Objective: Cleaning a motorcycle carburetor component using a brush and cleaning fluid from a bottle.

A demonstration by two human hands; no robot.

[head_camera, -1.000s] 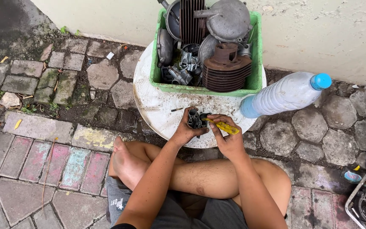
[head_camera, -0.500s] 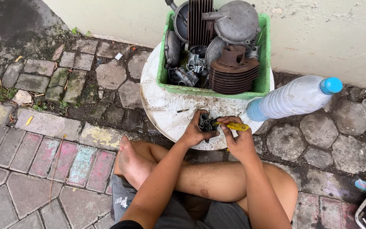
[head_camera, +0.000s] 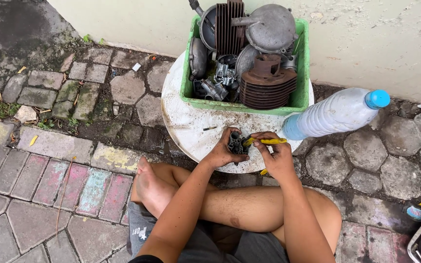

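At the near edge of the round white surface, the left hand stays clamped on a small dark metal part, unmoved since a moment ago; right hand fingers pinch a yellow-handled tool against it, so the work continues unchanged.

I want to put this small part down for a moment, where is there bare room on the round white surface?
The round white surface is bare at its left front, between the green plastic crate of grey metal engine parts and the left hand, save one small screw. The right front is crowded: right hand with yellow-handled tool, and the clear plastic bottle.
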